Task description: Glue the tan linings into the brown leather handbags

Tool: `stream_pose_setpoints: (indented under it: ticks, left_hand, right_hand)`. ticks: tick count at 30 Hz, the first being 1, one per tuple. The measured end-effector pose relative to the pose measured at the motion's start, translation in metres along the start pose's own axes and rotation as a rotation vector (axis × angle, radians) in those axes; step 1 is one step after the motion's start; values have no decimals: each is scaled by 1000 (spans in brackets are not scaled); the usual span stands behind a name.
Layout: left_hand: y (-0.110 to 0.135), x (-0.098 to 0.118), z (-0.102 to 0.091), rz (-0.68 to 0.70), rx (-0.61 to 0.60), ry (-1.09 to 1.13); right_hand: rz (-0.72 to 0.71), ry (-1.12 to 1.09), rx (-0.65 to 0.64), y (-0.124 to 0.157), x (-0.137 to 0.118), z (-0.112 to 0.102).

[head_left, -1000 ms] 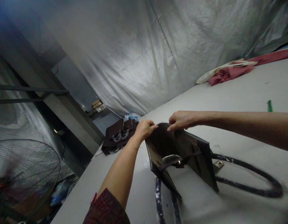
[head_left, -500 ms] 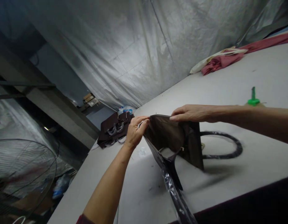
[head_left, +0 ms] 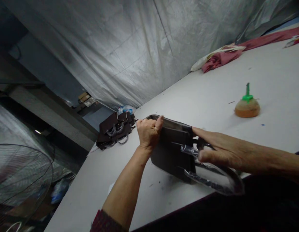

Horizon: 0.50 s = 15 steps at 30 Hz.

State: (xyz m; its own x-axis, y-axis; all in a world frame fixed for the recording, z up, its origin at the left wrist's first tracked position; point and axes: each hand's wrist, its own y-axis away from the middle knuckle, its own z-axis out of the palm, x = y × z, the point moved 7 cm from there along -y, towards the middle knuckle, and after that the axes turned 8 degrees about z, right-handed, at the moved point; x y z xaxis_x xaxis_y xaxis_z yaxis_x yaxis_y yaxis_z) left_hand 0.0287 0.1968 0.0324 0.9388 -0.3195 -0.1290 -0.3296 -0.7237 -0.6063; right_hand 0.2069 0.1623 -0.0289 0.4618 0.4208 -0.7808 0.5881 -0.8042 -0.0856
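Note:
A dark brown handbag (head_left: 172, 158) stands tilted on the white table, its top side with the plastic-wrapped handles (head_left: 212, 185) turned to the right. My left hand (head_left: 149, 132) is closed over the bag's upper left corner, thumb up, and the fingers curl out of sight behind it. At the handle side, my right hand (head_left: 217, 148) grips the bag's upper right edge. Its thumb lies by one handle, and the other fingers go behind the panel, partly hidden.
More dark bags (head_left: 115, 130) with wrapped handles are piled at the table's far left end. A squat bottle with a green nozzle (head_left: 247, 108) stands on the table (head_left: 212, 83) at right. Red cloth (head_left: 218, 61) lies along the silver curtain. A wire fan (head_left: 21, 180) is at lower left.
The bag, spread wide with its inside showing before, is now folded together, its outer panel facing me. Both handles lie together at right. My right hand has moved down to the handle side.

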Motion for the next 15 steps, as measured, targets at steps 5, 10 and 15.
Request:
stream_pose_setpoints:
  ticks: [5, 10, 15]
  left_hand:
    - [-27, 41, 18, 68, -134, 34]
    - [-21, 18, -16, 45, 35, 235]
    - [39, -72, -35, -411, 285, 452]
  right_hand:
    - [304, -214, -46, -16, 39, 25]
    - [462, -635, -24, -20, 106, 34]
    - [563, -716, 105, -4, 177, 38]
